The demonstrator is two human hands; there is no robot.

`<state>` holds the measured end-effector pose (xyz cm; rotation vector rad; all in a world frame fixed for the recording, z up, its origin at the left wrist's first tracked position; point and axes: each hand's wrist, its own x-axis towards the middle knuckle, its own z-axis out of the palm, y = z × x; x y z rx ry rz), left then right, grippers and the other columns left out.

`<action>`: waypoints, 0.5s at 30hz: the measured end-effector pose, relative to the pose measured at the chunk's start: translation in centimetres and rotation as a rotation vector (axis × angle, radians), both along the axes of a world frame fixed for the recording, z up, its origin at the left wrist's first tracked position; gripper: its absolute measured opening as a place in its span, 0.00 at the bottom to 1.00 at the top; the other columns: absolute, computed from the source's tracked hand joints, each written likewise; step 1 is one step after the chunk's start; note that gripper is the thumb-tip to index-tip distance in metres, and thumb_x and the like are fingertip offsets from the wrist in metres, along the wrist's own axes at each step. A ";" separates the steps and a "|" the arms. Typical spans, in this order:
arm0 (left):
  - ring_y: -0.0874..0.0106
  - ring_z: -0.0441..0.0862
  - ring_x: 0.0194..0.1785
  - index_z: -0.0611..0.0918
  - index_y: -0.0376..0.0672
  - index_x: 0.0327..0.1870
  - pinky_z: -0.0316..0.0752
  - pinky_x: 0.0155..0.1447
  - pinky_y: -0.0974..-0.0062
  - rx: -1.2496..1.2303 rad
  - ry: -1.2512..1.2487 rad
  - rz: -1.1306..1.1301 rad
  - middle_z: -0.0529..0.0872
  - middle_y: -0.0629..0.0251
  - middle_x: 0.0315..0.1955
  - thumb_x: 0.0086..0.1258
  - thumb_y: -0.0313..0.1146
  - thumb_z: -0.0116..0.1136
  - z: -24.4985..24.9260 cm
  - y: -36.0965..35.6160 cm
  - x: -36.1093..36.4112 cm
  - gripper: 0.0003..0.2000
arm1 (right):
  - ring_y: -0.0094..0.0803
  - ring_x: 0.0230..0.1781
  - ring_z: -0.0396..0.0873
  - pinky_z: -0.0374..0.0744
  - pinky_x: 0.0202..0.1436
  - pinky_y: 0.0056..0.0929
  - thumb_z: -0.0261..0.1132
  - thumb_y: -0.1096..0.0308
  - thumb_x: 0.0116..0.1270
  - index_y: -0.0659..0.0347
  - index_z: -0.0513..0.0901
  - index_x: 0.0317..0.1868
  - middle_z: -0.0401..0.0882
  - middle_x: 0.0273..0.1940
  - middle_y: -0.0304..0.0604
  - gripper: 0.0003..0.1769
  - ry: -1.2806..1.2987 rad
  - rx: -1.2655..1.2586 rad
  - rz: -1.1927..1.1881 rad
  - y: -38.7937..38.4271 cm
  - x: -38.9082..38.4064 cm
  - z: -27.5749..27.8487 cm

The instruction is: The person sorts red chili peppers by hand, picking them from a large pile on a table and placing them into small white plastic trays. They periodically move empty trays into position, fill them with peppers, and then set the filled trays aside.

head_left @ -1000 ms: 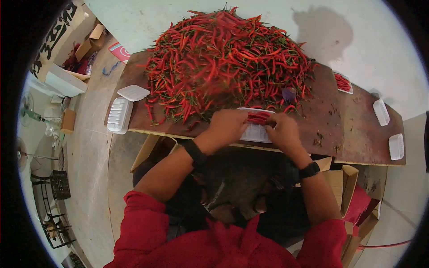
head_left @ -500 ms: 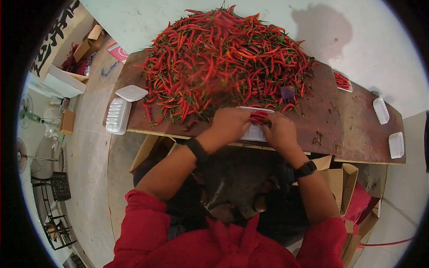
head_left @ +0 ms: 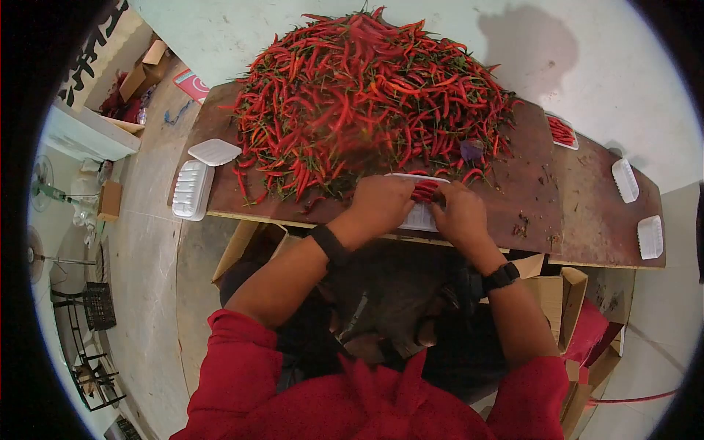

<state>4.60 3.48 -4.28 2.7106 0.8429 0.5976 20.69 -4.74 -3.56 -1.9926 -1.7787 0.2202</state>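
A small white plastic tray [head_left: 419, 218] lies at the front edge of the table, with a few red chili peppers [head_left: 425, 191] laid across its far part. On the left side of the tray, my left hand [head_left: 383, 201] has its fingers curled at the ends of these peppers. My right hand [head_left: 463, 211] grips their other ends from the right, thumb and fingers bent together. Most fingertips are hidden behind the hands. A large heap of red chilies with green stems [head_left: 381, 88] rises just beyond both hands.
Stacked white trays [head_left: 193, 191] and a single tray [head_left: 214, 152] sit at the table's left end. On the right are a filled chili tray [head_left: 561, 132] and two more white trays [head_left: 625, 180]. Open cardboard boxes [head_left: 565, 304] stand below the table edge.
Both hands stay at the tray with nearly the same grip. My left hand and forearm have shifted very slightly to the right, covering a little more of the tray.
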 end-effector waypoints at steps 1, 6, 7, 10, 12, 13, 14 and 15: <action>0.54 0.80 0.31 0.79 0.45 0.30 0.74 0.33 0.57 0.010 -0.003 -0.004 0.82 0.58 0.26 0.54 0.38 0.60 -0.1 0.0 0.0 0.08 | 0.48 0.36 0.79 0.76 0.39 0.43 0.68 0.68 0.50 0.60 0.80 0.39 0.79 0.35 0.49 0.15 -0.004 -0.012 0.002 0.0 0.0 0.0; 0.55 0.81 0.30 0.79 0.44 0.31 0.74 0.33 0.57 0.016 0.070 -0.001 0.82 0.57 0.26 0.54 0.38 0.60 0.2 -0.1 0.1 0.08 | 0.49 0.36 0.79 0.76 0.39 0.44 0.68 0.69 0.50 0.61 0.80 0.39 0.79 0.35 0.49 0.14 0.031 -0.016 0.001 0.0 0.1 0.0; 0.56 0.81 0.30 0.80 0.44 0.31 0.74 0.33 0.58 0.008 0.102 0.006 0.82 0.57 0.26 0.55 0.38 0.60 0.3 -0.2 0.2 0.09 | 0.49 0.36 0.79 0.76 0.38 0.44 0.68 0.69 0.51 0.61 0.80 0.39 0.79 0.35 0.49 0.13 0.038 -0.035 -0.009 0.0 0.1 0.0; 0.56 0.81 0.30 0.79 0.44 0.30 0.74 0.33 0.58 0.020 0.097 -0.001 0.82 0.58 0.26 0.55 0.38 0.60 0.1 -0.1 0.2 0.08 | 0.49 0.36 0.79 0.76 0.38 0.44 0.68 0.69 0.50 0.61 0.80 0.38 0.79 0.34 0.50 0.13 0.028 0.016 0.027 0.1 0.2 -0.4; 0.56 0.81 0.30 0.79 0.44 0.30 0.74 0.32 0.58 0.019 0.088 -0.006 0.82 0.58 0.26 0.55 0.38 0.60 -0.1 -0.1 0.2 0.08 | 0.49 0.36 0.79 0.76 0.38 0.44 0.68 0.69 0.50 0.61 0.80 0.38 0.79 0.34 0.50 0.13 0.034 0.019 0.030 0.0 0.2 -0.2; 0.56 0.81 0.30 0.79 0.44 0.30 0.74 0.32 0.58 0.017 0.079 -0.011 0.82 0.58 0.26 0.55 0.38 0.60 -0.1 -0.1 0.3 0.08 | 0.49 0.36 0.78 0.76 0.38 0.44 0.68 0.70 0.50 0.61 0.80 0.37 0.79 0.34 0.50 0.13 0.040 0.022 0.034 0.0 0.2 -0.2; 0.56 0.81 0.30 0.79 0.44 0.30 0.74 0.32 0.58 0.017 0.079 -0.011 0.82 0.58 0.26 0.55 0.38 0.60 -0.1 -0.1 0.2 0.08 | 0.49 0.36 0.78 0.76 0.38 0.44 0.68 0.70 0.50 0.61 0.80 0.37 0.79 0.34 0.50 0.13 0.040 0.022 0.034 0.0 0.2 -0.2; 0.56 0.81 0.30 0.79 0.45 0.31 0.74 0.32 0.58 0.020 0.085 -0.011 0.82 0.58 0.26 0.55 0.38 0.60 0.0 -0.2 0.2 0.09 | 0.49 0.36 0.79 0.76 0.39 0.44 0.68 0.70 0.50 0.61 0.80 0.38 0.79 0.34 0.50 0.13 0.056 0.016 0.042 0.0 0.4 -0.3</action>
